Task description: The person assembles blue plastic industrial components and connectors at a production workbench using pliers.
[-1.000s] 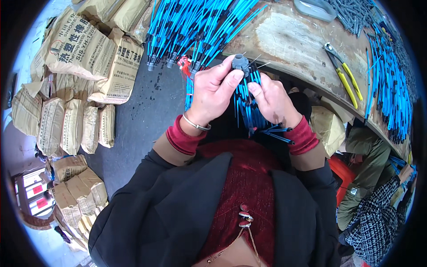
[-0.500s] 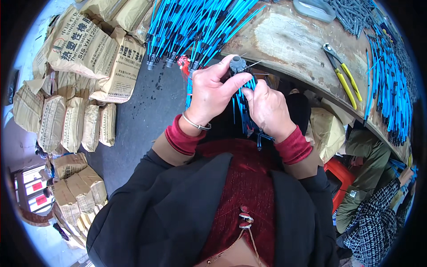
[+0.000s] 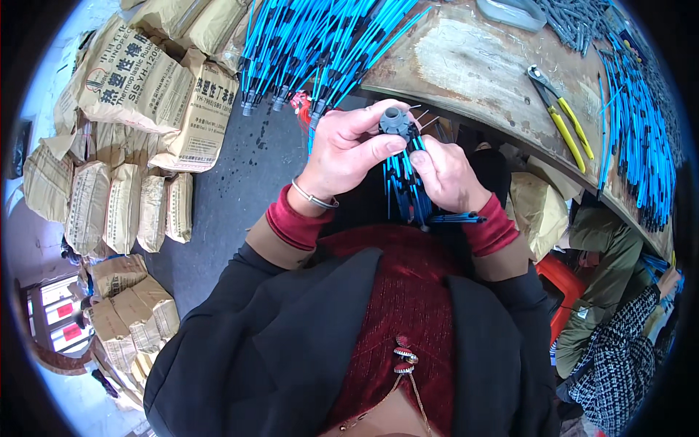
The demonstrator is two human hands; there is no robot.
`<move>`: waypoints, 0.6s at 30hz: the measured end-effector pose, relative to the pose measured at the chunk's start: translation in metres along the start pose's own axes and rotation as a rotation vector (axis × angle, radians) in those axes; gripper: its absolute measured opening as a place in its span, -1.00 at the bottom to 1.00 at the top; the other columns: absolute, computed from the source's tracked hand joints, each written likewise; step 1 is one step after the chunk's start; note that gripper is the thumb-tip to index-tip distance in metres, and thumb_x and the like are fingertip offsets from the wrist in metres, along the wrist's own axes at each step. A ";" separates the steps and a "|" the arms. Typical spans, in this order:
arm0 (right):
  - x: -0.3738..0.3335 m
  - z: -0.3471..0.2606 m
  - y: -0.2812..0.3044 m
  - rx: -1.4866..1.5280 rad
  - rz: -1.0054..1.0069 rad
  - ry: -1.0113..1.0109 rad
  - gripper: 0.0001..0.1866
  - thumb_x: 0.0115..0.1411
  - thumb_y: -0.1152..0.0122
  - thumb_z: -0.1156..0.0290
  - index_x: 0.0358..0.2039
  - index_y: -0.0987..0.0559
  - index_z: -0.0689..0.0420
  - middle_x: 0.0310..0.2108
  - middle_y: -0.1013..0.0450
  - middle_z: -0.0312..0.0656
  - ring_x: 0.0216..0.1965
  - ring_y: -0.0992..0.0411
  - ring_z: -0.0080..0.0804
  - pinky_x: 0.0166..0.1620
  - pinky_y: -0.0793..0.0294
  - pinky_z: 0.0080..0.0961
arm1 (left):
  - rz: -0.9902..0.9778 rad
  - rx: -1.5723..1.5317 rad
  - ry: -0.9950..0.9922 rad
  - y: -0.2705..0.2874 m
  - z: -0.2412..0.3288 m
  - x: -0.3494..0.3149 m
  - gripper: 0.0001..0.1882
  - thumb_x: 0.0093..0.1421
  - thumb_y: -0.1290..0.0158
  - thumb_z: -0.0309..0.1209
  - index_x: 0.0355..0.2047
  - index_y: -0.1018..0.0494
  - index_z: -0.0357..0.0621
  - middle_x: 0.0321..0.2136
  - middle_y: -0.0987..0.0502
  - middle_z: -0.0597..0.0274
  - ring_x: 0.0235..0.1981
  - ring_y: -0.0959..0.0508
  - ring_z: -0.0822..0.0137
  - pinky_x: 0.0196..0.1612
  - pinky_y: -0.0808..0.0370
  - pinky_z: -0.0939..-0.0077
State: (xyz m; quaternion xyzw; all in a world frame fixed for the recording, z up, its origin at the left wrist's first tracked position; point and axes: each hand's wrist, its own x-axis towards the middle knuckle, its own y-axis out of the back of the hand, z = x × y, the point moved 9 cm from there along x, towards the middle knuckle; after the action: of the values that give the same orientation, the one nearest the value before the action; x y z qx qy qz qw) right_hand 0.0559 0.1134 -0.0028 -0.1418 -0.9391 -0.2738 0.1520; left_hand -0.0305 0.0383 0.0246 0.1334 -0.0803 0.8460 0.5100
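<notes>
A grey round plastic hub (image 3: pixel 394 121) with a hole in its top sits in front of me at the table's near edge. My left hand (image 3: pixel 337 156) is closed around its left side, with the thumb pressed on the near side. Blue rods with black parts (image 3: pixel 403 182) hang below the hub. My right hand (image 3: pixel 453 173) is closed on the rods just right of the hub, its thumb against them. Its other fingertips are hidden. Several thin blue rods (image 3: pixel 457 218) stick out sideways beside the right wrist.
The wooden table (image 3: pixel 473 62) bears yellow-handled pliers (image 3: pixel 564 120), a pile of blue rods (image 3: pixel 639 146), grey parts (image 3: pixel 575 22) and a clear tray (image 3: pixel 512 13). Finished-looking blue rod bundles (image 3: pixel 313 58) lie at the far left edge. Paper sacks (image 3: pixel 131 80) stand left. Another person's patterned sleeve (image 3: pixel 611 371) shows right.
The hub has tilted toward me, so its top hole shows. My right hand has shifted slightly right and down, and rods now jut out beside its wrist.
</notes>
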 end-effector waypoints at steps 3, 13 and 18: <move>0.006 0.003 -0.005 0.020 -0.092 -0.023 -0.83 0.21 0.01 0.36 -0.40 -0.38 0.22 -0.63 -0.36 0.07 -0.55 -0.38 0.07 -0.49 -0.33 -0.18 | -0.071 0.034 0.011 0.001 -0.002 0.002 -0.63 0.13 -0.10 -0.41 -0.10 -0.37 -0.38 -0.32 -0.52 0.14 -0.27 -0.50 0.39 -0.16 -0.43 0.55; 0.008 0.000 -0.012 -0.090 0.154 -0.080 -0.81 0.20 -0.02 0.34 -0.36 -0.41 0.23 -0.52 -0.43 0.05 -0.49 -0.43 0.05 -0.44 -0.40 -0.21 | 0.215 0.029 0.033 -0.003 -0.016 -0.003 -0.66 0.14 -0.04 -0.49 -0.11 -0.21 -0.26 -0.24 -0.42 0.12 -0.08 -0.44 0.27 0.03 -0.34 0.34; -0.013 -0.012 0.002 0.007 0.421 -0.032 -0.88 0.13 -0.11 0.46 -0.35 -0.45 0.24 -0.48 -0.43 -0.01 -0.51 -0.44 -0.06 -0.45 -0.41 -0.30 | 0.112 -0.058 0.013 -0.007 -0.010 -0.004 -0.68 0.13 -0.03 -0.55 -0.12 -0.22 -0.26 -0.23 -0.42 0.09 -0.05 -0.44 0.19 0.08 -0.32 0.22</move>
State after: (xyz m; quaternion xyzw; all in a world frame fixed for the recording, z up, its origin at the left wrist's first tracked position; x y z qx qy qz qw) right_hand 0.0714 0.1054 0.0031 -0.3388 -0.8919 -0.2302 0.1915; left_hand -0.0242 0.0406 0.0137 0.1084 -0.1090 0.8713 0.4661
